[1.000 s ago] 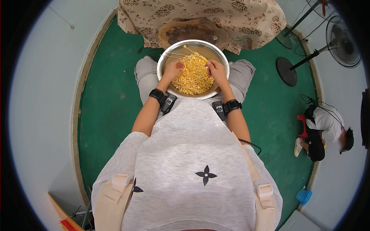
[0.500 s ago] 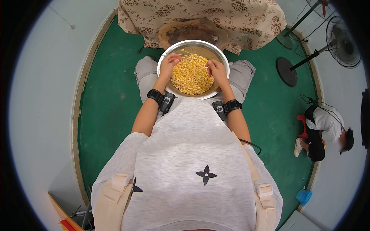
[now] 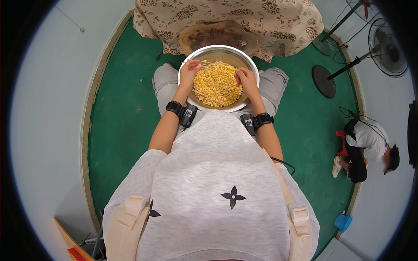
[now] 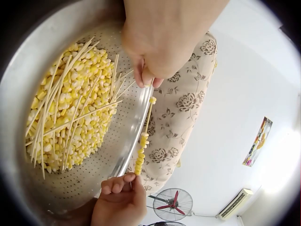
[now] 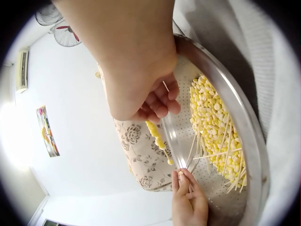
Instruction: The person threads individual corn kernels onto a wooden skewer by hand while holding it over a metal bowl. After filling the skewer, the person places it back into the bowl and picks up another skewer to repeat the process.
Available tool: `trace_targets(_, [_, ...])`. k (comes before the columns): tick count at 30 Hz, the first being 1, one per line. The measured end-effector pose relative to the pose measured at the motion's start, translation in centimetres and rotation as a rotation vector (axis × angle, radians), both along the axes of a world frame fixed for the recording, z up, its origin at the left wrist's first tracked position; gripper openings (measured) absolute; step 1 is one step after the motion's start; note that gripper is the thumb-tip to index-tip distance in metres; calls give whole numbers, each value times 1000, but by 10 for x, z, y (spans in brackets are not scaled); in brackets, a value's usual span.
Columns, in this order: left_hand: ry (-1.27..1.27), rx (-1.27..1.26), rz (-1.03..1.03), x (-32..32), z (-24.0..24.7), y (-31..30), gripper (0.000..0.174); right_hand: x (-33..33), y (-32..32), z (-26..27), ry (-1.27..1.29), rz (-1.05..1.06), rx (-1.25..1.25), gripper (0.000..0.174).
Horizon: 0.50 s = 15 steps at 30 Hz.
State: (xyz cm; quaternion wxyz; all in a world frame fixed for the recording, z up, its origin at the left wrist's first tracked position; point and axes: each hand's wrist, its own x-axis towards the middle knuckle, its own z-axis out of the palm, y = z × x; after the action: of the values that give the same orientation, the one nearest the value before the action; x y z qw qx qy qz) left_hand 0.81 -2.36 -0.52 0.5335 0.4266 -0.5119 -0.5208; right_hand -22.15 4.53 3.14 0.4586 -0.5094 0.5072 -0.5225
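Note:
A thin wooden skewer (image 4: 149, 118) threaded with several yellow corn kernels (image 4: 140, 157) is held above a metal bowl (image 3: 182, 75). My right hand (image 3: 247, 81) grips the skewer at its loaded end, fingers curled. Close to the other end, my left hand (image 3: 188, 75) pinches a small pale kernel (image 5: 181, 173) between its fingertips. One kernel (image 4: 153, 100) sits apart from the row, near the left fingertips. Loose corn kernels (image 3: 217, 82) fill much of the bowl, with several bare skewers (image 4: 60, 101) lying across them.
The perforated bowl rests on the person's lap, over grey trousers (image 3: 278, 80). Just beyond it are a wooden slab (image 3: 213, 35) and a flowered cloth (image 3: 287, 26). Standing fans (image 3: 387, 50) are at the right, and another person (image 3: 370, 139) sits on a red stool (image 3: 341, 141).
My left hand has moved from over the corn toward the bowl's far left rim. My right hand has stayed nearly in place with the skewer.

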Motion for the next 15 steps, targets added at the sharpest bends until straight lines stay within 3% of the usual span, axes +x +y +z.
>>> trace_targets(15, [18, 26, -5, 1, -2, -2, 19, 0, 3, 5, -41, 19, -14, 22])
